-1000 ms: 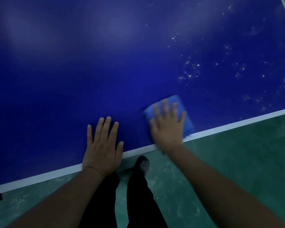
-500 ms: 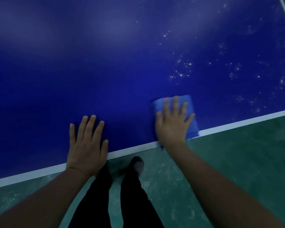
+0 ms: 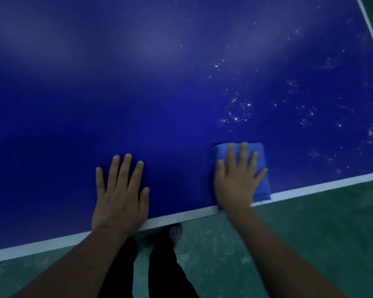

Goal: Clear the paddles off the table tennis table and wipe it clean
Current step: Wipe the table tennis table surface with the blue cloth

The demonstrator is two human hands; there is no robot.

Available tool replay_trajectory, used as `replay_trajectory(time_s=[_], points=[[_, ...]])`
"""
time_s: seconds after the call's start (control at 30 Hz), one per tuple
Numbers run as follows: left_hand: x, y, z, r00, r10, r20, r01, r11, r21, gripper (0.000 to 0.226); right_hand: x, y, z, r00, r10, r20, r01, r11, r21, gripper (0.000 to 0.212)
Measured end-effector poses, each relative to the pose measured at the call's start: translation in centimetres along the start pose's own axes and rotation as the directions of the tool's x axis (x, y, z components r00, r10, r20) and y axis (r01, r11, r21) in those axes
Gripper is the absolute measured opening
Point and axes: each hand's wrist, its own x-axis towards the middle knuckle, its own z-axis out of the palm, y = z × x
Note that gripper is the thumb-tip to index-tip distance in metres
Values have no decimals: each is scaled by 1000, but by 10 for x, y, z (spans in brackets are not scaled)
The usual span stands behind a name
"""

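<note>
The right hand (image 3: 237,181) pressed flat, fingers spread, on a folded light-blue cloth (image 3: 260,181) at the near white-lined edge of the glossy dark-blue bench (image 3: 159,104). The left hand (image 3: 121,196) lay flat and empty alongside. Pale specks (image 3: 239,110), perhaps droplets, dotted the surface beyond. A perforated shoe (image 3: 173,233) stood on the mottled green floor (image 3: 310,233).

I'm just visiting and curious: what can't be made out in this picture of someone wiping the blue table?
Head view only:
- Folded light-blue cloth: its middle is hidden under the flat right hand.
- Dark-blue table tennis table: cut off by the top and left edges, so paddles and net cannot be checked.
- White specks: too small to identify.
- Grey perforated shoe: partly hidden under the table's edge.
</note>
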Motion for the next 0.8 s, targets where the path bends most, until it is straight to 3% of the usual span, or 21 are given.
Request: replay_trajectory(time_s=[0.1,0.2,0.27,0.33,0.4,0.47,0.53,0.6,0.67,0.73,0.77,0.8], points=[[-3,0,0,999,-23,-42,22,999,-38,68,-5,-79,13,956,-291,-25,291,957,-4,60],[-4,0,-1,999,-27,-37,26,999,-33,67,20,-128,12,829,-559,15,558,829,16,58],[-3,0,-2,1000,-14,-12,14,999,-30,66,61,-116,5,814,-580,28,581,813,-33,58],[-2,-1,-3,1000,-8,10,8,999,-31,65,112,-72,-10,930,-368,-3,366,927,-86,57],[-2,-1,-3,1000,-5,21,6,999,-36,65,158,-9,-31,1000,-16,-17,16,1000,-26,57],[-2,-1,-4,1000,-1,28,2,999,-39,65,174,32,-48,964,264,21,-265,961,75,58],[-2,-1,-5,999,-4,40,5,999,-37,65,161,28,-46,943,332,-9,-329,939,100,59],[-1,0,-6,998,-10,56,11,1000,-25,66,123,-8,-29,981,185,-62,-182,982,52,58],[-1,0,-6,998,-10,68,11,1000,-17,66,64,-45,-10,983,-174,-66,173,985,-11,56],[-1,-1,-5,998,-11,62,12,1000,-9,66,6,-48,7,815,-579,-3,577,814,-67,55],[-2,-1,-5,998,-9,58,10,1000,-13,66,-4,-32,10,744,-668,27,667,740,-85,54],[-2,-1,-5,998,-9,54,11,1000,-24,66,1,-8,7,737,-674,46,675,732,-99,54]])
